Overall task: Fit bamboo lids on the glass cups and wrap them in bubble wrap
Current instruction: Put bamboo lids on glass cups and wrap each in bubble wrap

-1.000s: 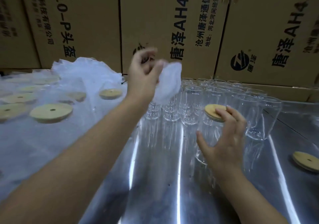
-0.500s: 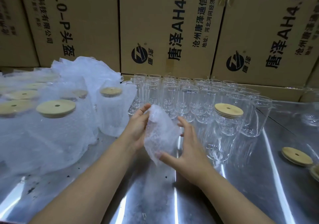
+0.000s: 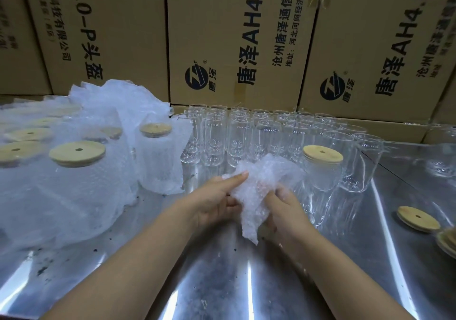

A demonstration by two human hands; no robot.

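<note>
head view: only one
hands: my left hand (image 3: 214,201) and right hand (image 3: 283,206) both grip the crumpled bubble wrap sheet (image 3: 261,179), mid desk (image 3: 222,282)
lidded glass cup (image 3: 320,174): upright, just right of sheet
wrapped cups (image 3: 74,176): desk's left edge

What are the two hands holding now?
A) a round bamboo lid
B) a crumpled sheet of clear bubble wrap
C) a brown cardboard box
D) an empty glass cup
B: the left hand and the right hand both hold the crumpled sheet of clear bubble wrap.
</note>
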